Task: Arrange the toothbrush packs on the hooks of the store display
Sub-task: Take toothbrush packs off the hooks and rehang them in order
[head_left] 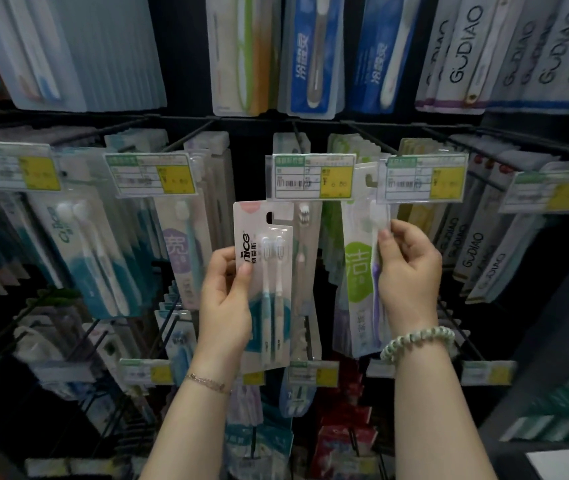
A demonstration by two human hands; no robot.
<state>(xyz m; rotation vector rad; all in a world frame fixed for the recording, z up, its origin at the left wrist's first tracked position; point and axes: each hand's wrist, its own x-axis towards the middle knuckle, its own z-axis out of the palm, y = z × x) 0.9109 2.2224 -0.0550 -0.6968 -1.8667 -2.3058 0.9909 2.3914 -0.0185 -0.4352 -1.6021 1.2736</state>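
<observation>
**Clear plastic packs in both hands: what can go wrong at the hooks**

The white card twin pack point(272, 289), marked "nice", is in front of the display's middle row, below the centre price tag point(312, 176). The left hand point(226, 306) grips it w/ thumb on the front and fingers curled behind. The green-label pack point(359, 282) w/ a purple brush is just beside it at the right. The right hand point(409, 271) pinches it near the brush head.

Risks, as I judge them:
- The hang hole point(269, 218) of the twin pack is small and the price tag hides the tip of the wire hook point(297, 138), so the hole may miss it and the card can bend or tear.
- The blister fronts are smooth and glossy, so a pack held only at one edge can slip and fall into the lower rows.
- I cannot tell if the green-label pack sits on a hook. If it is released too early, it may drop.
- Neighbour packs hang v. close, so a push can swing them off.

Materials: thin stiff card backs, clear moulded bubbles, long flat rectangles; black thin metal rods; glossy tag holders.
</observation>
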